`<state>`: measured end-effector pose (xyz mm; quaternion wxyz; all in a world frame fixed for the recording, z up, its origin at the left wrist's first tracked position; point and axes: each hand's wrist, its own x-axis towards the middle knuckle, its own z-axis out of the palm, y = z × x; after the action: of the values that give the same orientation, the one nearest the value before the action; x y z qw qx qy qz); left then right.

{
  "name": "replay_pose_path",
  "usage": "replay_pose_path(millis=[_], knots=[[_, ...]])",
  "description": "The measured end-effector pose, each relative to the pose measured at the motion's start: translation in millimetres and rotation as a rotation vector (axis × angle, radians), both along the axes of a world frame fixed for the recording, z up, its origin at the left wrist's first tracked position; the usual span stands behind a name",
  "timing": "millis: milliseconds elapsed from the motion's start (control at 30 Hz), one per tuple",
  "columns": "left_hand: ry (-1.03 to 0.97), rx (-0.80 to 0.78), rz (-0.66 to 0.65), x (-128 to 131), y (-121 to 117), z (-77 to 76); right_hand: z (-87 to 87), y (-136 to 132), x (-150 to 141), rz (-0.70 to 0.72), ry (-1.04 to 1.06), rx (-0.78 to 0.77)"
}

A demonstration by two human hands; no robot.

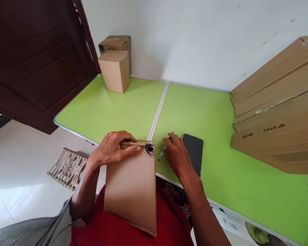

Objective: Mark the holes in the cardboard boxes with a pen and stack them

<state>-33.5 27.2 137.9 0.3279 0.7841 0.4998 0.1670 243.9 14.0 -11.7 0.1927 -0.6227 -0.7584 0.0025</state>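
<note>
My left hand (113, 147) is closed over the top edge of a brown cardboard box (133, 188) that rests against my lap and the table's near edge. A black scribbled patch (149, 149) marks the box's top right corner. My right hand (178, 155) lies on the green table (113, 106), fingers curled on a pen (164, 148) that lies on the tabletop. A black phone (194, 152) lies face up just right of that hand.
Two small cardboard boxes (115, 63) stand stacked at the far left corner against the white wall. A pile of large flat cartons (277, 112) fills the table's right side. A dark wooden door (38, 58) is at left, a woven mat (66, 167) on the tiled floor.
</note>
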Motion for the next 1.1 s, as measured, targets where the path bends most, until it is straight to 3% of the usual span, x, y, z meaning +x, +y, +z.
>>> replay_pose_path(millis=[1100], knots=[[0.023, -0.015, 0.002, -0.6, 2.2, 1.8, -2.3, 2.8, -3.0, -0.029, -0.098, -0.071]])
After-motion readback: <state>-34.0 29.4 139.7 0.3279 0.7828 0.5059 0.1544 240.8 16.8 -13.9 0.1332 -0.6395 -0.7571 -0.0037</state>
